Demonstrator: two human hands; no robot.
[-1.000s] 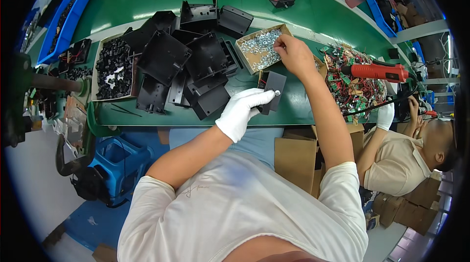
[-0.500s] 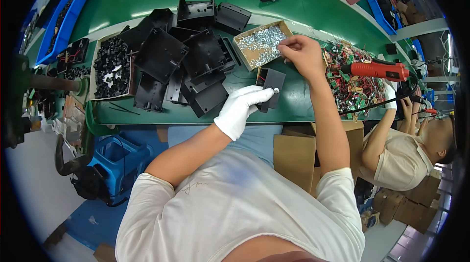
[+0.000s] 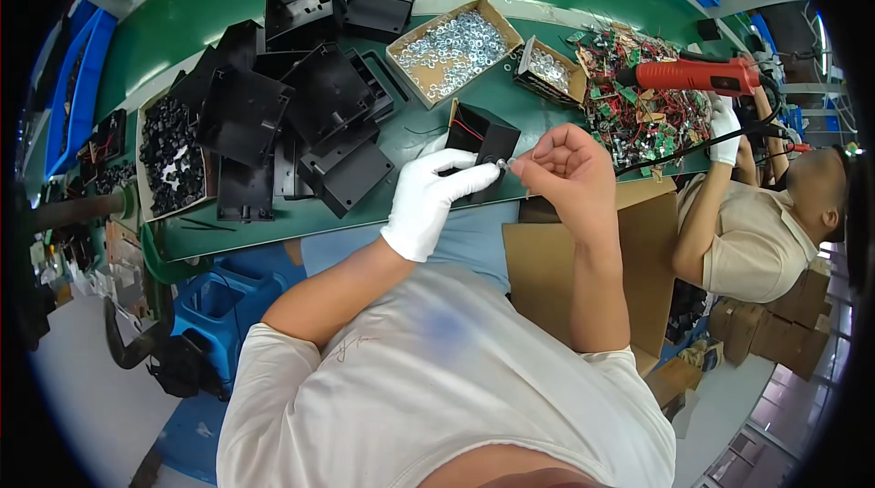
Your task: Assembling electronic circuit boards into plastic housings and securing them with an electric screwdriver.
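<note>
My left hand (image 3: 424, 201), in a white glove, grips a small black plastic box (image 3: 492, 134) with a red wire showing at its open side. Close to the left thumb tip, against the box, is a small shiny metal piece (image 3: 501, 164), too small to make out clearly. My bare right hand (image 3: 572, 174) is closed in a pinch, its thumb and forefinger tips meeting that metal piece; whatever lies between them is mostly hidden. Beyond both hands stands a shallow cardboard tray (image 3: 409, 81) of loose metal washers.
Black plastic housings (image 3: 241, 114) are heaped at the left, beside a carton of small black parts (image 3: 170, 151). A smaller cardboard box (image 3: 536, 85) of metal pieces adjoins piled wired circuit boards (image 3: 638, 114). A red power screwdriver (image 3: 697, 77) hangs above these. A co-worker (image 3: 747, 233) sits at right.
My right hand has come from the washer tray down to the box in my left hand. The view has shifted, so the small cardboard box shows beside the tray.
</note>
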